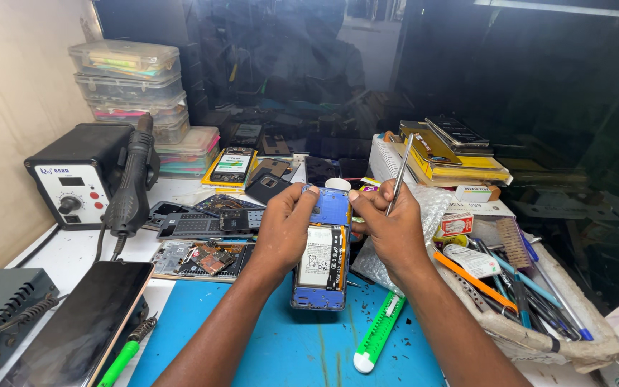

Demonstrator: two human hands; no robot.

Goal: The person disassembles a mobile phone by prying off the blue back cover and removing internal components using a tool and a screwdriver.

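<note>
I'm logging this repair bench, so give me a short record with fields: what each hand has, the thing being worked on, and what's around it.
left hand: left hand grips the opened phone at its upper left edge
right hand: right hand holds tweezers and touches the phone's top
phone: back cover off, battery showing, blue frame
surface: blue mat
left of mat: hot-air station, dark phone lying flat
right of mat: green-and-white cutter, tray of tools

Bright, sharp bench foreground; dark background with glassy glare; wide-angle edge distortion.
</note>
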